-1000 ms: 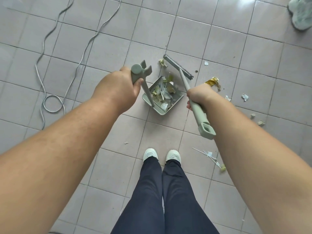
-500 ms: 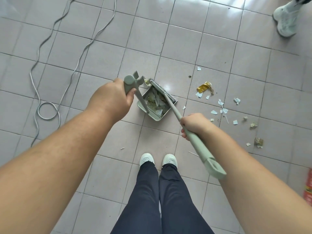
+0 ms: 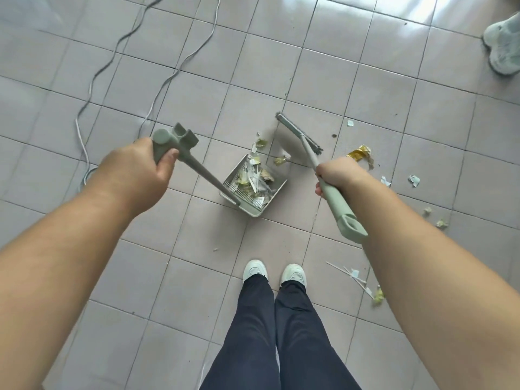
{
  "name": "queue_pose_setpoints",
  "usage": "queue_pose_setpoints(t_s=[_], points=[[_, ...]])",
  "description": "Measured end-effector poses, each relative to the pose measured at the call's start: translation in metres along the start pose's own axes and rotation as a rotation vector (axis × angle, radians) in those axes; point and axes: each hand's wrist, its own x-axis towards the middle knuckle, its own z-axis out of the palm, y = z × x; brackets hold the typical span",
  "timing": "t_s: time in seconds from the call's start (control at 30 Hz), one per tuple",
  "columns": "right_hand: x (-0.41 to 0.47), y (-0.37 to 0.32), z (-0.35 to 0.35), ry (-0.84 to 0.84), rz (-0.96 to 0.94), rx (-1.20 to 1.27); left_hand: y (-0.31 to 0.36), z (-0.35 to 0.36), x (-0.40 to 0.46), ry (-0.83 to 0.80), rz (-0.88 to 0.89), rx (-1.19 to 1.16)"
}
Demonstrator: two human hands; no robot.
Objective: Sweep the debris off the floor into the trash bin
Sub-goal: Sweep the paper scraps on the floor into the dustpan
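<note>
Grey square floor tiles (image 3: 281,71) with dark grout lines fill the whole view, glossy with light at the upper right. Two bare forearms reach in from the lower corners above a pair of dark navy trouser legs (image 3: 278,333) ending in white shoes (image 3: 274,270). A thin pale grey cable (image 3: 157,88) snakes across the upper left tiles, and a pale green shoe (image 3: 503,43) of someone else shows at the upper right edge. Centre frame, a pale green rectangular plastic dustpan (image 3: 254,208) sits on the floor, its tray heaped with shredded paper and yellow-green wrapper scraps; its long grey-green handle (image 3: 202,171) slants up to the left hand (image 3: 138,171), which is wrapped fully around the thick grip at the top, thumb pressed on the near side. The right hand (image 3: 336,174) is closed tight around the pale green shaft of a slim broom (image 3: 330,190), whose hanging-loop end juts toward the viewer while its narrow dark bristle head (image 3: 298,133) is beyond the dustpan's open mouth, to its upper right. Loose debris lies outside the pan: two small yellow-green scraps (image 3: 270,152) between the pan mouth and the bristles, a crumpled gold foil wrapper (image 3: 361,154) just beyond the right hand, pale blue paper bits (image 3: 413,180) further right, and thin white sticks with scraps (image 3: 357,278) beside the right shoe.
</note>
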Motion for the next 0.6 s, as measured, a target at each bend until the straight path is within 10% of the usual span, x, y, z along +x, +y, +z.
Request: queue_pose_setpoints(t_s=[0.6], points=[[-0.026,-0.018,0.064,-0.185,0.083,-0.276,-0.025,0.006,0.018,0.002,-0.043,0.013]])
